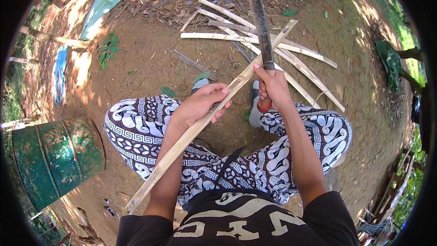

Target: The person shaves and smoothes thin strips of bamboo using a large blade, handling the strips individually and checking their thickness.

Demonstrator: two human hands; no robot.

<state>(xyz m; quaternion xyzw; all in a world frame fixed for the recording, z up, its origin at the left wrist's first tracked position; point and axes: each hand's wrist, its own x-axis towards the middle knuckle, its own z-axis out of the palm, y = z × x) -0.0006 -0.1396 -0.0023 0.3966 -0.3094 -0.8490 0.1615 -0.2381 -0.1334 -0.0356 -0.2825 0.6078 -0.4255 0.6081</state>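
A long pale bamboo strip [182, 142] slants from beside my left upper arm up to the far right. My left hand [205, 105] is closed around its middle. In my right hand [274, 86] is a machete [261, 27], gripped by its handle, whose reddish end shows below the fist. The dark blade points up and away from me and crosses the strip's far part; whether the two touch there I cannot tell. Beyond my hands, several split bamboo strips [218, 36] lie crossed over one another on the ground.
A rusty green metal drum [59, 155] lies at the left. Farther off are a blue bundle [60, 74] and a large banana leaf [102, 7]. My knees in patterned trousers are spread on both sides. Green leaves [108, 51] are scattered on the bare dirt [145, 59].
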